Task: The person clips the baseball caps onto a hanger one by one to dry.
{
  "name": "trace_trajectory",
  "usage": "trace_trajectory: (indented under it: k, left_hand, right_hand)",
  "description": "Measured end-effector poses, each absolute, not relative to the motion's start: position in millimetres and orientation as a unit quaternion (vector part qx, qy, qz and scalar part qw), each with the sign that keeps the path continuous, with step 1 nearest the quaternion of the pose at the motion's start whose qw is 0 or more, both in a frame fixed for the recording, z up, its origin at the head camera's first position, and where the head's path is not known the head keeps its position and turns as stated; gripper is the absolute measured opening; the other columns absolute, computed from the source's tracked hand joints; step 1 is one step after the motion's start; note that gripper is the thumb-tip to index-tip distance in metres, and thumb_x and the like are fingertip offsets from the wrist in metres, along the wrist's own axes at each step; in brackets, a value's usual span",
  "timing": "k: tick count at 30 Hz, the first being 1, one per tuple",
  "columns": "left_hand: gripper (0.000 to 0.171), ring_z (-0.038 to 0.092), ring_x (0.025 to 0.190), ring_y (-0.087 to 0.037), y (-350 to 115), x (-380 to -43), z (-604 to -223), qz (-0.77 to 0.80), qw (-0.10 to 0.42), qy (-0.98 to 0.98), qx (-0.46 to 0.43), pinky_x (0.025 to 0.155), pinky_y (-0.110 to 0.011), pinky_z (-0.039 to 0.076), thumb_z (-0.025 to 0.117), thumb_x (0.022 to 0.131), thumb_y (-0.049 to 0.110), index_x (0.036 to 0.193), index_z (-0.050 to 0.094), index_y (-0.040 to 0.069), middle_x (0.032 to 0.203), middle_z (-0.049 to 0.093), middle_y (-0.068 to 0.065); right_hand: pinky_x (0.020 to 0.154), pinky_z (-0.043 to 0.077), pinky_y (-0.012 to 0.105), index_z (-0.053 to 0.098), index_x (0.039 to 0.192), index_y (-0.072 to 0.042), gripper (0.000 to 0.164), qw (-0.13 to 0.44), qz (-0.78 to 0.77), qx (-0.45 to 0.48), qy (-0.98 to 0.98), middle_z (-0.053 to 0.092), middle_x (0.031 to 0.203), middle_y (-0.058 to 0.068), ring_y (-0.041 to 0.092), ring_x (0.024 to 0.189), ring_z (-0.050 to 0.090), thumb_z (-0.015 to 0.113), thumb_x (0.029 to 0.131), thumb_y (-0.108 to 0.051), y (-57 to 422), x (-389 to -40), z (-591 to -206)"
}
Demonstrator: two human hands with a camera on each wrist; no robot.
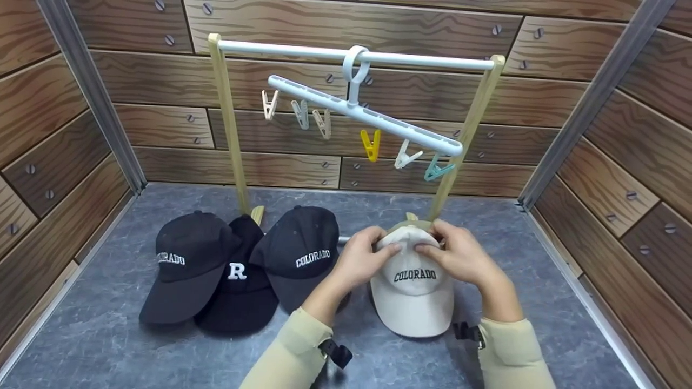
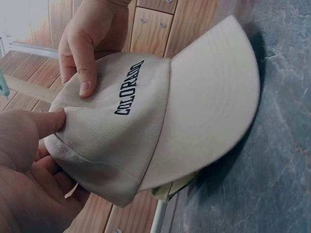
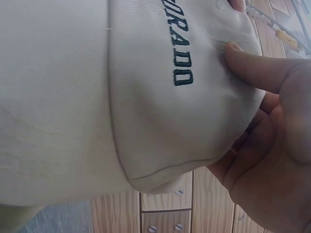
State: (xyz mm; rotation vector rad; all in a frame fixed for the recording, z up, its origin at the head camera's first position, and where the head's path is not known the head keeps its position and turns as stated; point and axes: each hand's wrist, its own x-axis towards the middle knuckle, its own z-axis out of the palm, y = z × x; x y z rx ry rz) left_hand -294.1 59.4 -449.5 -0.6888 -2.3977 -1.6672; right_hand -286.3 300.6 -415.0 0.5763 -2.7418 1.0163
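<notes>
An off-white baseball cap (image 1: pixel 413 308) with dark COLORADO lettering is held upright, its brim toward me and low over the grey surface. My left hand (image 1: pixel 361 258) pinches the crown's left side, thumb on the front and fingers behind. On the other side my right hand (image 1: pixel 464 256) pinches the crown the same way; its thumb (image 3: pixel 252 65) presses the fabric in the right wrist view. Behind the crown shows a strip of olive fabric (image 1: pixel 413 224); I cannot tell whether it belongs to this cap.
A white hanger (image 1: pixel 373 116) with several clothespins, one a yellow clothespin (image 1: pixel 371 146), hangs slanted from a rack's rail (image 1: pixel 281 49). To the left lie a black COLORADO cap (image 1: pixel 189 243), a black R cap (image 1: pixel 238 302) and another dark COLORADO cap (image 1: pixel 300 237). Wood-patterned walls enclose the surface.
</notes>
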Motion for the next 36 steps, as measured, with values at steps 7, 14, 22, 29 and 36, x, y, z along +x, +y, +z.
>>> trace_trajectory:
  k: [7,14,22,29,36]
  left_hand:
    - [0.017,0.052,0.069,-0.009,51,-296,-445,-0.551,0.071,-0.8,-0.227,0.06,-0.026,0.045,0.075,0.094,0.029,0.09,0.067,0.014,0.076,0.056,0.006]
    - [0.016,0.052,0.068,-0.009,43,-299,-441,-0.554,0.075,-0.798,-0.227,0.059,-0.025,0.044,0.077,0.093,0.025,0.089,0.068,0.012,0.073,0.055,0.006]
    - [0.017,0.05,0.065,-0.008,31,-302,-436,-0.561,0.067,-0.791,-0.235,0.057,-0.024,0.042,0.077,0.092,0.024,0.084,0.066,0.013,0.069,0.052,0.008]
    - [0.017,0.051,0.067,-0.009,20,-302,-431,-0.56,0.056,-0.79,-0.243,0.059,-0.025,0.043,0.077,0.092,0.024,0.086,0.068,0.011,0.071,0.055,0.008]
    - [0.018,0.051,0.067,-0.01,11,-303,-430,-0.562,0.056,-0.789,-0.243,0.059,-0.026,0.042,0.077,0.092,0.028,0.086,0.069,0.013,0.072,0.057,0.007]
  right_hand:
    - [0.06,0.053,0.033,0.061,0.093,-0.018,0.024,0.095,0.35,0.185,-0.913,0.068,0.085,-0.001,0.018,0.072,0.065,0.081,0.089,-0.03,293,-286,-415]
    - [0.061,0.054,0.036,0.063,0.095,-0.018,0.032,0.087,0.376,0.167,-0.907,0.069,0.087,-0.002,0.023,0.076,0.066,0.082,0.087,-0.042,288,-286,-415]
    - [0.061,0.053,0.033,0.066,0.094,-0.016,0.03,0.091,0.415,0.163,-0.891,0.067,0.086,0.001,0.025,0.076,0.063,0.083,0.086,-0.04,279,-287,-415]
    - [0.059,0.052,0.03,0.065,0.095,-0.01,0.026,0.093,0.447,0.167,-0.874,0.066,0.086,0.005,0.023,0.074,0.061,0.082,0.088,-0.029,267,-284,-416]
    - [0.061,0.051,0.029,0.066,0.094,-0.012,0.027,0.11,0.453,0.177,-0.867,0.066,0.085,0.003,0.026,0.075,0.062,0.081,0.089,-0.034,258,-286,-423]
